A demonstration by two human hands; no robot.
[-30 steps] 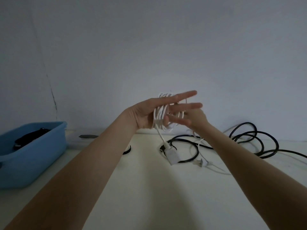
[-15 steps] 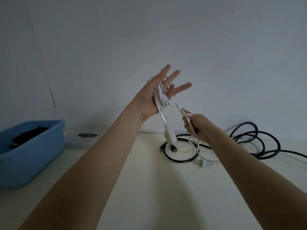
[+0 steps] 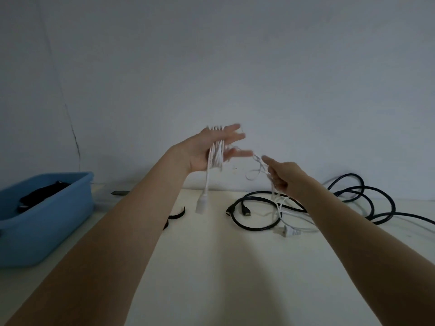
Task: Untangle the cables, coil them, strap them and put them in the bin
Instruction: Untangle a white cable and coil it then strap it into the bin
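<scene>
Wrapping the white cable (image 3: 215,154) around the flat, straight-fingered left hand (image 3: 211,149) goes neater if the right hand (image 3: 281,176), pinching the slack, feeds with light tension.

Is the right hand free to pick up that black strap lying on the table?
Probably not yet: the right hand is gripping the white cable, and the black strap lies beyond the left forearm.

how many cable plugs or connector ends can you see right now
4: a white socket end hanging below the left hand, two black gold-tipped connectors lying on the table, and a white plug lying beyond them. Others may be hidden.
</scene>
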